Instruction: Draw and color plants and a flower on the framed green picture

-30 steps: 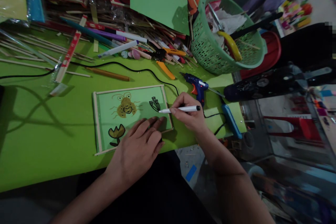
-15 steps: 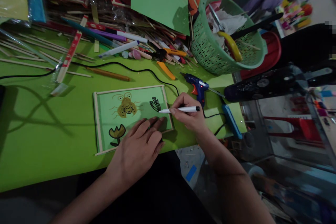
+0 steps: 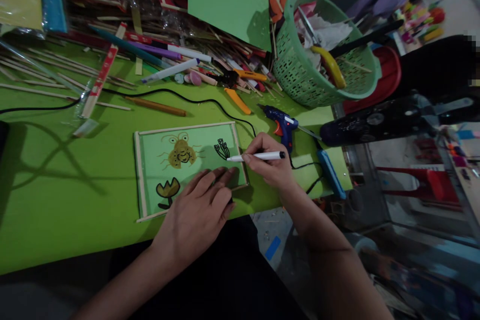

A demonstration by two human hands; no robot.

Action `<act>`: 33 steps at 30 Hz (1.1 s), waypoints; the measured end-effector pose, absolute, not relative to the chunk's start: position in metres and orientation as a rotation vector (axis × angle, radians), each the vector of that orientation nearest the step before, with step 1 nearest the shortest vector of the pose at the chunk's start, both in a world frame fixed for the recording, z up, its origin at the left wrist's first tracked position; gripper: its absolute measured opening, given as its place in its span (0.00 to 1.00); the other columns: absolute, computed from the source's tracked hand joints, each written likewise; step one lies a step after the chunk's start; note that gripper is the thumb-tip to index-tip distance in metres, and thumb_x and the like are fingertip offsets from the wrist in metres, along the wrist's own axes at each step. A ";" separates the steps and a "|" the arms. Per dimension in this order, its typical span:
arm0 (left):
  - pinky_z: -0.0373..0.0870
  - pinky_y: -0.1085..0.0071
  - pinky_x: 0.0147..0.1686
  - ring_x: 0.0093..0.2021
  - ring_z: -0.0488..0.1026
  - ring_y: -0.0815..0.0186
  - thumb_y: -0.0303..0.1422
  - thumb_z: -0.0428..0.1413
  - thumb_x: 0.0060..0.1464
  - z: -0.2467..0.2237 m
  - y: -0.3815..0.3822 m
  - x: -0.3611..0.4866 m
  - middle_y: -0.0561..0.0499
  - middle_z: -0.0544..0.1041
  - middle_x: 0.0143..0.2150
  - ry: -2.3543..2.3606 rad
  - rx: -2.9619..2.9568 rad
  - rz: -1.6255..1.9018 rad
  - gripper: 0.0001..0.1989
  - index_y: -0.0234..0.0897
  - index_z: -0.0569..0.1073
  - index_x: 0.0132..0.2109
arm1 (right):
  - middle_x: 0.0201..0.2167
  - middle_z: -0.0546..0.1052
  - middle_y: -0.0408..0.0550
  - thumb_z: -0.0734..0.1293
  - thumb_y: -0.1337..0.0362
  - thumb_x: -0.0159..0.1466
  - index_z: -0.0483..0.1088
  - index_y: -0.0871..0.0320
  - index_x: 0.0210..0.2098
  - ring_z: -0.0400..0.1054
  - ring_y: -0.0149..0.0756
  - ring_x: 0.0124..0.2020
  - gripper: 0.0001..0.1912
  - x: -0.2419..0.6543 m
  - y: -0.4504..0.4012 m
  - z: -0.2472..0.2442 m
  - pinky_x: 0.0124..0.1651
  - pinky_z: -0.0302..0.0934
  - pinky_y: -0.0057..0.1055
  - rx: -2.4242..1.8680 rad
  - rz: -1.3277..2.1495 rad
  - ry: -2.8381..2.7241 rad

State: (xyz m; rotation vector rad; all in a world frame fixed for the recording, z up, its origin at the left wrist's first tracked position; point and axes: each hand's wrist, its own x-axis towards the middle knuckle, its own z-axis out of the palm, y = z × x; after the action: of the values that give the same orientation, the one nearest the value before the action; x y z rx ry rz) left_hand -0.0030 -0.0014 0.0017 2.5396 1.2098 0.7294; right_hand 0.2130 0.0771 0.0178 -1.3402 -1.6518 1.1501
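A green card framed with thin wooden sticks lies on the green table. It bears a brown bug drawing, a tulip at its lower left and a small black flower bunch at the right. My right hand pinches a white marker, its tip touching the stems of the bunch. My left hand rests over the card's lower edge, fingers bent; a small dark thing, too hidden to name, shows between thumb and forefinger.
A blue glue gun stands beyond my right hand, near a green basket of odds and ends. Pens, orange-handled pliers and many sticks are heaped at the back. A black cable crosses behind the card. A brown pen lies near it.
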 end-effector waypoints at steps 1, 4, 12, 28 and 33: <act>0.78 0.50 0.63 0.62 0.79 0.51 0.27 0.52 0.72 0.002 -0.001 -0.003 0.41 0.83 0.63 1.209 2.543 0.727 0.08 0.36 0.76 0.45 | 0.25 0.72 0.38 0.75 0.60 0.63 0.73 0.53 0.31 0.58 0.30 0.25 0.09 0.213 0.077 0.017 0.29 0.53 0.31 -1.338 1.147 -1.654; 0.78 0.50 0.63 0.62 0.79 0.51 0.27 0.52 0.72 0.002 -0.001 -0.003 0.41 0.83 0.63 1.208 2.551 0.728 0.08 0.35 0.76 0.45 | 0.25 0.72 0.38 0.75 0.62 0.63 0.73 0.53 0.32 0.58 0.29 0.25 0.08 0.215 0.077 0.016 0.29 0.52 0.30 -1.333 1.144 -1.657; 0.76 0.50 0.64 0.64 0.77 0.51 0.28 0.52 0.72 0.000 -0.002 -0.003 0.40 0.81 0.65 1.209 2.532 0.713 0.08 0.37 0.76 0.45 | 0.25 0.72 0.38 0.76 0.59 0.62 0.73 0.54 0.31 0.58 0.30 0.25 0.10 0.210 0.077 0.018 0.29 0.53 0.30 -1.357 1.153 -1.647; 0.77 0.49 0.63 0.63 0.78 0.50 0.28 0.51 0.73 0.000 -0.003 -0.002 0.41 0.82 0.63 1.216 2.542 0.726 0.09 0.35 0.77 0.47 | 0.27 0.75 0.39 0.77 0.60 0.63 0.75 0.54 0.33 0.62 0.31 0.27 0.08 0.208 0.079 0.018 0.31 0.56 0.31 -1.329 1.161 -1.681; 0.78 0.49 0.62 0.62 0.79 0.50 0.28 0.51 0.74 0.000 -0.002 -0.002 0.40 0.82 0.64 1.219 2.556 0.718 0.10 0.35 0.77 0.46 | 0.28 0.77 0.40 0.76 0.60 0.65 0.75 0.54 0.34 0.64 0.30 0.26 0.08 0.207 0.080 0.017 0.31 0.57 0.30 -1.305 1.159 -1.712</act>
State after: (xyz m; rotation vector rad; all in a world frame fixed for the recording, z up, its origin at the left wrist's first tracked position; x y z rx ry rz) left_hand -0.0017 -0.0021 0.0002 2.5557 1.2187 0.7179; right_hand 0.2068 0.0799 0.0172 -1.3053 -1.7118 1.1587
